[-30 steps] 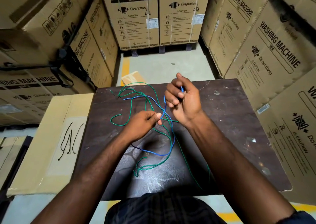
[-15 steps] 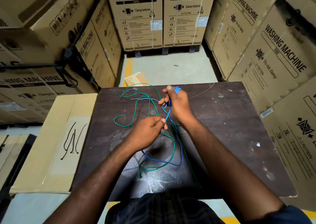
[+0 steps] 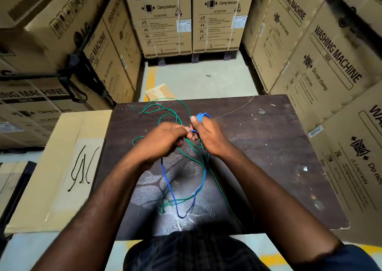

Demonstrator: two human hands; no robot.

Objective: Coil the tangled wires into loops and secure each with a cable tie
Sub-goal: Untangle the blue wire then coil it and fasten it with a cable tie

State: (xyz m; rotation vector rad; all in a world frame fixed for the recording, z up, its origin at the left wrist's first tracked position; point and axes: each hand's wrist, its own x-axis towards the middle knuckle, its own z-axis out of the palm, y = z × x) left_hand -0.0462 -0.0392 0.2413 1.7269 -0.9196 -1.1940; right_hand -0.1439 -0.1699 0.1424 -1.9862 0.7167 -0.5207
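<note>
Right now you're mid-coil on the blue wire [image 3: 168, 186]: your right hand [image 3: 208, 138] has its grip curled, with turns wound round its fingers over mid-desk, and your left hand [image 3: 161, 142] pinches the strand just beside it. Next, I'd judge, draw in the slack trailing to the near edge of the desk [image 3: 268, 146] — it crosses the green wire [image 3: 165, 105], so lift it free. Bare desk lies to your right; the cable ties [image 3: 82, 167] sit on the cardboard box [image 3: 62, 126] at your left.

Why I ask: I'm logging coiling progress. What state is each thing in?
blue wire: partly wound round the right hand, rest loose on the table
green wire: uncoiled, tangled on the table
cable ties: unused, lying on the cardboard box
left hand: pinches the blue wire
right hand: holds the blue coil
</note>
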